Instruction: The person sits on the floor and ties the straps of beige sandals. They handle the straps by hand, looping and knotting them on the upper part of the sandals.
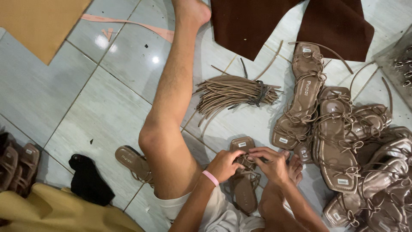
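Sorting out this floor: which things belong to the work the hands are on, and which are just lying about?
In use: left hand, right hand, strappy sandal, bundle of cords, pile of sandals.
Lying about: brown fabric, cardboard sheet, black cloth.

I am sitting on the tiled floor (pixel 98 116) with one leg (pixel 169 107) stretched out. My left hand (pixel 224 165) and right hand (pixel 271 163) are meeting over a tan sandal (pixel 242 189), both pinching its thin straps near the toe end. A bundle of laces (pixel 234 92) is lying just beyond it. A heap of matching sandals (pixel 356 150) is piling up to my right, and a single sandal (pixel 131 161) is lying by my knee.
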